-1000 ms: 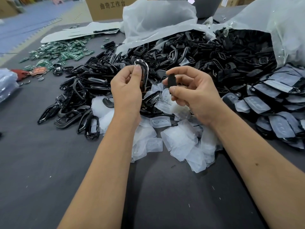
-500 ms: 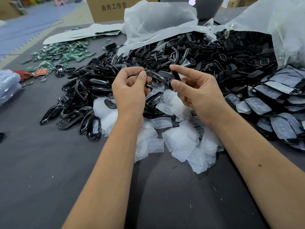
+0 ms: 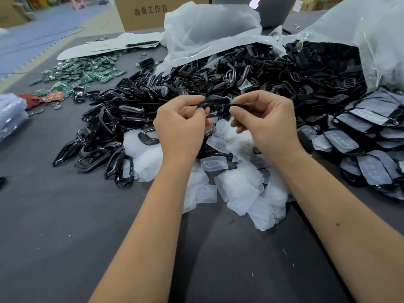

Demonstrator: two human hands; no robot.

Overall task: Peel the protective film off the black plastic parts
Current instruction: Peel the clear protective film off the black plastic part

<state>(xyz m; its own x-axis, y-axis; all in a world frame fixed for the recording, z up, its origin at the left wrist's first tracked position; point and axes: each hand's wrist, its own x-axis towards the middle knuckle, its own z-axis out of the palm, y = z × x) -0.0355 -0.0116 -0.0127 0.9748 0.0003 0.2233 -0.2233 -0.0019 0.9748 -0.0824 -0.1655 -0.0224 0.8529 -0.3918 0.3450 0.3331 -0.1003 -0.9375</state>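
head view: left hand (image 3: 182,125) & right hand (image 3: 265,122) each pinched one end of a black plastic part (image 3: 215,104) w/ curled fingers, above the peeled film pile (image 3: 238,186) on the desk (image 3: 65,226).

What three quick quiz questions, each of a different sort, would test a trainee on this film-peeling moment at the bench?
1. True or false: the left hand and the right hand both pinch the same glossy black plastic frame part.
2. Multiple choice: the heap of peeled translucent white film pieces lies A) inside the brown cardboard box, B) on the dark grey table just below the hands, C) on the pile of green circuit boards.
3. Fill in: the film-covered black parts are stacked to the person's ____ side.

Key: 1 true; 2 B; 3 right.
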